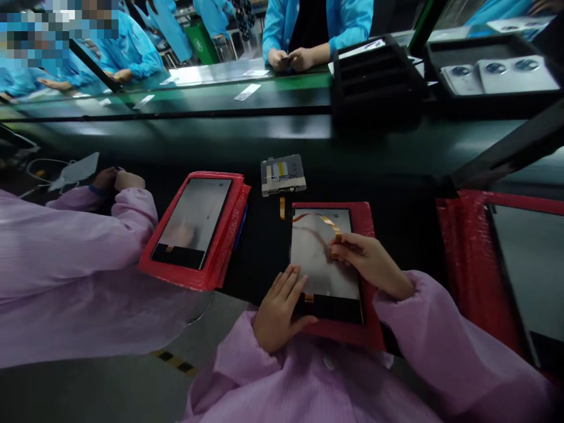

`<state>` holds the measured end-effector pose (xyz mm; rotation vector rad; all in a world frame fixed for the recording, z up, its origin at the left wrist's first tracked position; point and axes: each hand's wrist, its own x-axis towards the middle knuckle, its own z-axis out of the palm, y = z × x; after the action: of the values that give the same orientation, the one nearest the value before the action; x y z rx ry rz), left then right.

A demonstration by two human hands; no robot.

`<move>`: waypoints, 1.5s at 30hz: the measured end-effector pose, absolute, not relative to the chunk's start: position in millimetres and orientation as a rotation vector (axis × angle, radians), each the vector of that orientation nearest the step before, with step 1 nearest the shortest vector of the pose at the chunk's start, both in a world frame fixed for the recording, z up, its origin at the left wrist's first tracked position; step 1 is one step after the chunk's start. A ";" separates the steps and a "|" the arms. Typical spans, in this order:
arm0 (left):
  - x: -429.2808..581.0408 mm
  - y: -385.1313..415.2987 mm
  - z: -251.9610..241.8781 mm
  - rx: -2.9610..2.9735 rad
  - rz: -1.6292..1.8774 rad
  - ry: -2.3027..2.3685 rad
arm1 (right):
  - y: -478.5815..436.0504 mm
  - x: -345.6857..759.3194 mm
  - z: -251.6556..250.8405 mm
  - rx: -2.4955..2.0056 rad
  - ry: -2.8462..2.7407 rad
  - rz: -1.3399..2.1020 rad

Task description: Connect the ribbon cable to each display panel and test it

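Note:
Right in front of me a display panel (315, 267) with a silvery back and a black lower strip lies on a red bubble-wrap sheet (363, 222). My left hand (281, 311) rests flat on its lower left edge, fingers stretched out. Over the panel's upper right, my right hand (368, 258) pinches an orange flex cable (326, 222), whose loose end curves to the upper left. A small circuit board (282, 175) in a clear case lies just beyond the panel, with a short orange ribbon (282, 208) below it.
To the left, another panel (194, 214) lies on stacked red wrap beside a co-worker's sleeve (88, 247). More wrapped panels (529, 252) stand at right. Beyond the bench runs a green conveyor (198, 100) with a black tray (374, 82); people in blue work behind it.

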<state>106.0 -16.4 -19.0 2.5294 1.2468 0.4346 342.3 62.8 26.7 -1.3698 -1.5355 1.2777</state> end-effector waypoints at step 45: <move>114.3 -18.8 -32.0 2.501 1.122 1.146 | 19.2 312.2 18.4 -1.437 -1.829 1.311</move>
<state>114.3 -18.8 -32.0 2.5015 1.1462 1.1221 312.2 19.2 18.4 -1.4372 -1.8286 1.3112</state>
